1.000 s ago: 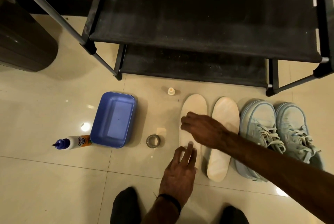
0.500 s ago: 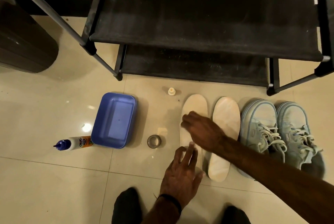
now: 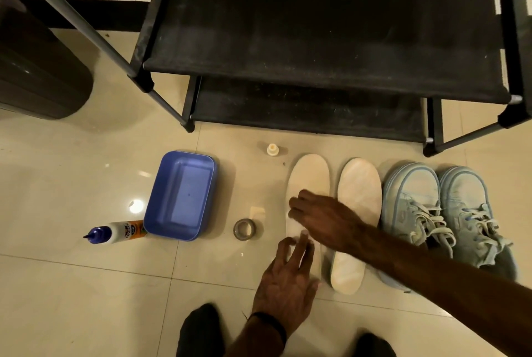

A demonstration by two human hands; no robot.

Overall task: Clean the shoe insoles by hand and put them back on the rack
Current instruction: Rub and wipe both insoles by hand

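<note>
Wiping left insole [image 3: 308, 176] on floor: right hand [image 3: 322, 220] fingers curled, rubbing midsection; left hand [image 3: 288, 276] fingers straight, pinning heel. Keep heel pinned, stroke toeward.

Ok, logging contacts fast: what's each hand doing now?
Left hand: open, fingers flat on the left insole.
Right hand: open, resting on the same insole.

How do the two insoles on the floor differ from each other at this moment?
Both hands, the left hand and the right hand, rest on the left insole; the right insole lies untouched. The left insole looks plain cream, the right insole faintly mottled. Both lie flat, side by side, toes toward the rack.
</note>
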